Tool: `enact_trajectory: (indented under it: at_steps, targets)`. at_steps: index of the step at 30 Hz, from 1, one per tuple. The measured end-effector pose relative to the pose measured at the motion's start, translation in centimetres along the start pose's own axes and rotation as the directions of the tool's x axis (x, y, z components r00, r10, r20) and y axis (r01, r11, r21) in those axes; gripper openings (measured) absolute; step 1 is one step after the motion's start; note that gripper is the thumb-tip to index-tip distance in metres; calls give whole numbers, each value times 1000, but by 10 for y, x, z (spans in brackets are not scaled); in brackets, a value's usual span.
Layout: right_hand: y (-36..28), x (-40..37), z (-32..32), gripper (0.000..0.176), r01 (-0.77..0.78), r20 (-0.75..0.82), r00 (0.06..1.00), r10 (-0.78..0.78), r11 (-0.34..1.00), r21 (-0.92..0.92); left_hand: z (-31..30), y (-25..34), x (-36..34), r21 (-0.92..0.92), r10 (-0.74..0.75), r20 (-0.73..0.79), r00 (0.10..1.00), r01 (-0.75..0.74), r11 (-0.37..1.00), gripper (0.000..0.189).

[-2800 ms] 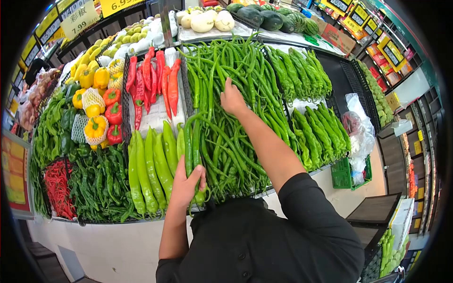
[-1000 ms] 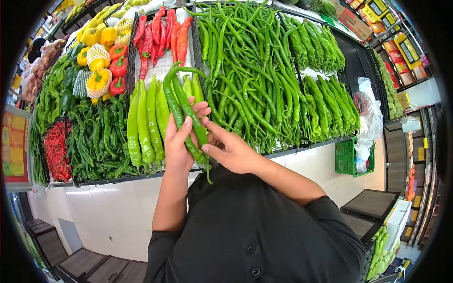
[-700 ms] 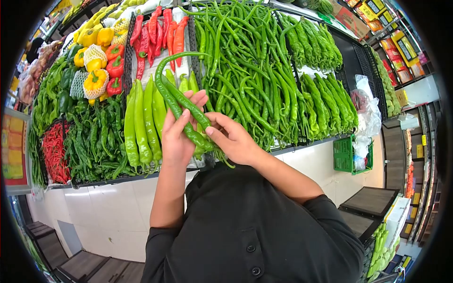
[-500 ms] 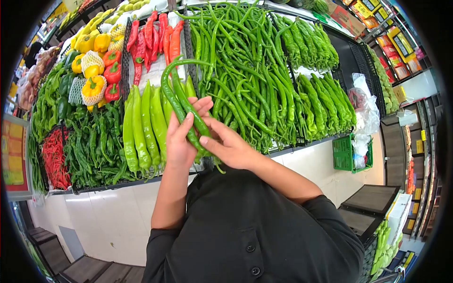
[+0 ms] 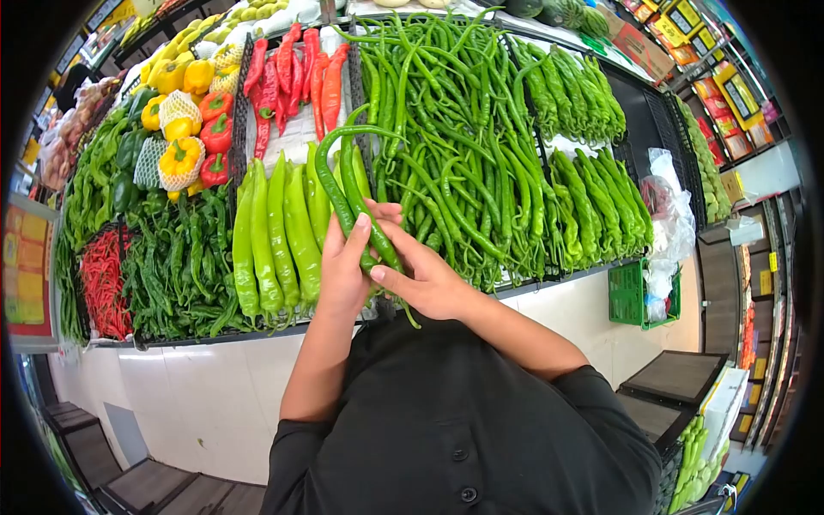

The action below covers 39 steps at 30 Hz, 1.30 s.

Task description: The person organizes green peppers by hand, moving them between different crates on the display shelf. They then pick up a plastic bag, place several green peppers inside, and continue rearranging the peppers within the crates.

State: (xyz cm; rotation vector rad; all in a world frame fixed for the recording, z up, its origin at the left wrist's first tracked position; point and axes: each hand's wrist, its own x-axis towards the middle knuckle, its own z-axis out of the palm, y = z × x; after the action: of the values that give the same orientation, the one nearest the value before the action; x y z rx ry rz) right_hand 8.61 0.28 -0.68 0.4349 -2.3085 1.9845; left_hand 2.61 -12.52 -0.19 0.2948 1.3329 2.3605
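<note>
Long dark green chili peppers, at least two, slant across both my hands in front of my chest. One curves over at the top like a hook, and its thin end points right. My left hand is wrapped round their lower part with the thumb on top. My right hand closes on the lower ends from the other side, its thumb pressed against them. A thin green tip shows below the hands. Behind them lie thick light green peppers in a row and a large heap of long green chilies.
Red long peppers lie at the back in a black crate. To the left are yellow bell peppers, some in foam nets, and small red chilies. Wrinkled green peppers lie right. A green basket stands below the display's right end.
The view has shifted slightly, so the display and hands appear a little further right. My hands keep the same hold on the chili peppers.
</note>
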Motion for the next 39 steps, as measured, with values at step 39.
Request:
enact_trajectory:
  at_steps: [39]
  targets:
    - [67, -2, -80, 89, -400, -378, 914, 148, 489, -775, -87, 38, -31, 693, 444, -266, 856, -151, 705, 65]
